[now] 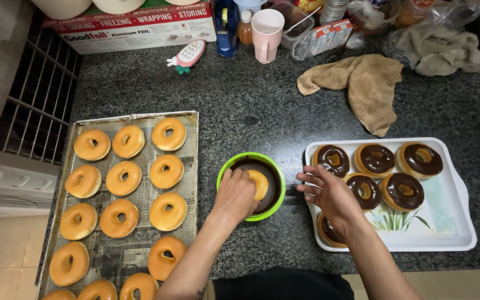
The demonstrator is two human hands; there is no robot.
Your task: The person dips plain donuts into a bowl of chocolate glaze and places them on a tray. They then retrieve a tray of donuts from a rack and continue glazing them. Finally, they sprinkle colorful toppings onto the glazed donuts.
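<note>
On the dark speckled bench (251, 100), a metal tray (190, 119) of plain doughnuts runs off the bottom edge, and a white tray (451, 233) carries chocolate-glazed ones, one partly hidden under the right hand (329, 191), its grip released with fingers spread. Between the trays, the left hand (235, 191) grips a doughnut (260, 184) in the green bowl (240, 161), covering most of it.

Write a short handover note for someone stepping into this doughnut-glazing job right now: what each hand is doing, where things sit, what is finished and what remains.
Left hand: pressing a plain doughnut into the chocolate in the green bowl.
Right hand: open, empty, hovering over the left edge of the white tray.
Done: six chocolate-topped doughnuts on the white tray, one partly hidden under the right hand.
Left: about fourteen plain doughnuts on the paper-lined metal tray to the left, plus the one in the bowl.
</note>
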